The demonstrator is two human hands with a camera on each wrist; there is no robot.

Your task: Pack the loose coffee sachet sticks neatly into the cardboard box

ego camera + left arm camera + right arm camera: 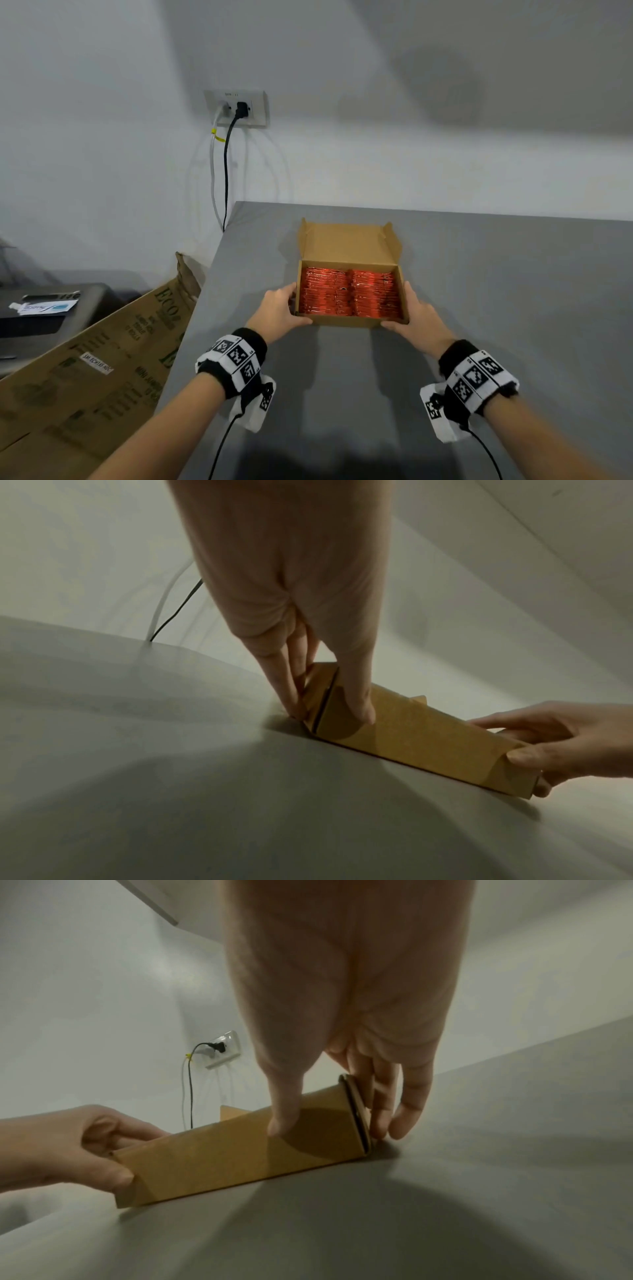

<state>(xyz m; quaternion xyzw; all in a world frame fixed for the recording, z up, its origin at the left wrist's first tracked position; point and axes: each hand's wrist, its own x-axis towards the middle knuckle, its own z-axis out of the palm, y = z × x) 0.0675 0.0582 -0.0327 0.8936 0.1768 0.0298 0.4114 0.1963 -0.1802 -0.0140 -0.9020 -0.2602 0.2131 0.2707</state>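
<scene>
Holding the cardboard box (349, 320) from both sides, the two hands sit at its near corners. The left hand (279, 310) pinches the near left corner of the box: its thumb lies flat on the near wall and its fingers (287, 685) press on the left wall. The right hand (419, 317) does the same at the near right corner of the box, with its thumb on the near wall and its fingers (383, 1107) on the right wall. Both hands are partly closed round the corners and hold nothing else.

The box rests on the grey tabletop (496, 308). Its lid (347, 245) is open and stands up at the far side of the box. Inside the box lie the red coffee sachet sticks (349, 293), packed flat in two rows side by side, filling the box from the left wall to the right wall.

Each wrist wears a black band with white squares and black marks on it, and a thin black wire hangs from each band.

Left of the box, past the edge of the tabletop, a big brown carton (102, 359) with green print leans over. Far behind the box and to its left, a wall socket (236, 108) holds a black plug and a white plug, and their cords hang down the white wall.
</scene>
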